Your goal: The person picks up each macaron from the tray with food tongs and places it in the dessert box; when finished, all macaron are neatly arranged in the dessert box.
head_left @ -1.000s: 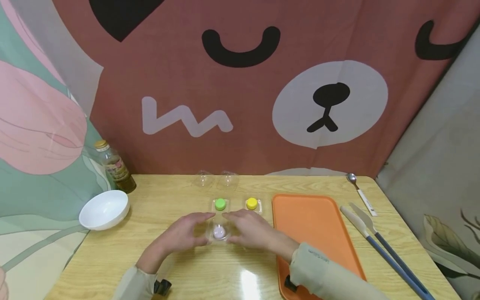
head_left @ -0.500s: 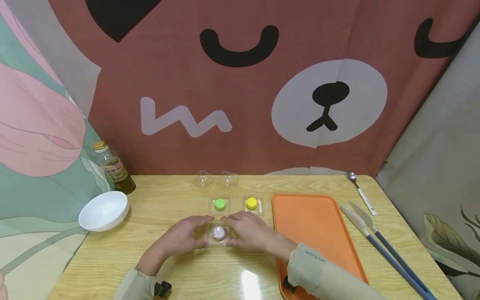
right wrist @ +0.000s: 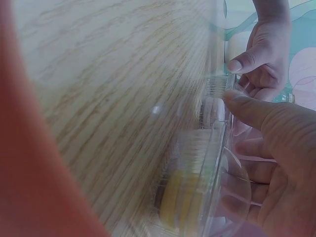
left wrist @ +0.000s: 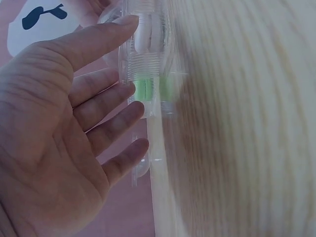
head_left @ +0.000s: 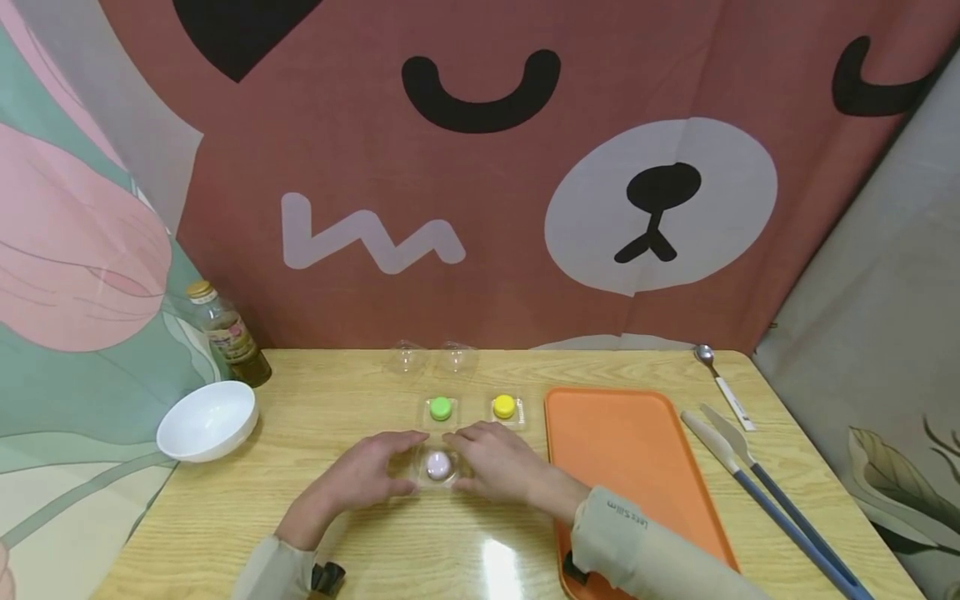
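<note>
A pale purple macaron [head_left: 438,466] sits in a small clear plastic box [head_left: 453,482] on the table, seen through its clear cover. My left hand [head_left: 367,469] holds the box's left side, thumb at the near corner and index finger at the far one. Opposite, my right hand [head_left: 501,462] holds the right side the same way. In the left wrist view, the left thumb [left wrist: 121,30] lies along the plastic edge and the other fingers are spread. Just beyond are a green macaron [head_left: 440,408] and a yellow macaron [head_left: 504,407] in clear trays.
Two clear domed lids [head_left: 456,358] lie at the table's back edge. An orange tray [head_left: 622,450] lies under the right forearm, with long blue-handled tongs [head_left: 780,517] and a spoon [head_left: 723,390] beyond. A white bowl [head_left: 207,422] and a bottle [head_left: 232,337] stand left.
From one second to half a second ago, both hands lowered slightly and the clear cover settled over the purple macaron. Since then the hands have hardly moved.
</note>
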Available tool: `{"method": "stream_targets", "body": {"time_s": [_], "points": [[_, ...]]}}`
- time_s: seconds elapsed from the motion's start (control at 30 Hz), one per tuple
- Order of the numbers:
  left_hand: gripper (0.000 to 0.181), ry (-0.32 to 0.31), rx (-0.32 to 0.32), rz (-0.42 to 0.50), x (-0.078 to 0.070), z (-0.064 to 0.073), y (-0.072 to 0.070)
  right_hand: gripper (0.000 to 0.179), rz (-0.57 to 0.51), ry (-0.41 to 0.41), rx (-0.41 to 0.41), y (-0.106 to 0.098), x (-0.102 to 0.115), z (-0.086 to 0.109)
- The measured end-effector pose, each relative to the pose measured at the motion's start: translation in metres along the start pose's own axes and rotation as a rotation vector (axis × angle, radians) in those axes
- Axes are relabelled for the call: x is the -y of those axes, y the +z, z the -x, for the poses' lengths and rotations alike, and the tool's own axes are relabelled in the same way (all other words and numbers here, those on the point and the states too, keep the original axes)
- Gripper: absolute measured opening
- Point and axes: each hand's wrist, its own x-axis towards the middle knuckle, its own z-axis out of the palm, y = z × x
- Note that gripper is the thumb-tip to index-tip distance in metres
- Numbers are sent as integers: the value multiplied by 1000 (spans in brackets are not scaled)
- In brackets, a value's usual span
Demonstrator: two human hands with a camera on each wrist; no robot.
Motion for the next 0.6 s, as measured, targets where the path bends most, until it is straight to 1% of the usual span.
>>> {"method": "stream_targets", "body": {"time_s": [0.3, 0.6], "points": [[69, -9, 4, 5, 2, -1, 3, 66, 15, 11, 9, 1, 3, -2], [69, -28, 14, 13, -2, -2, 1, 64, 35, 7, 1, 3, 3, -3]]}}
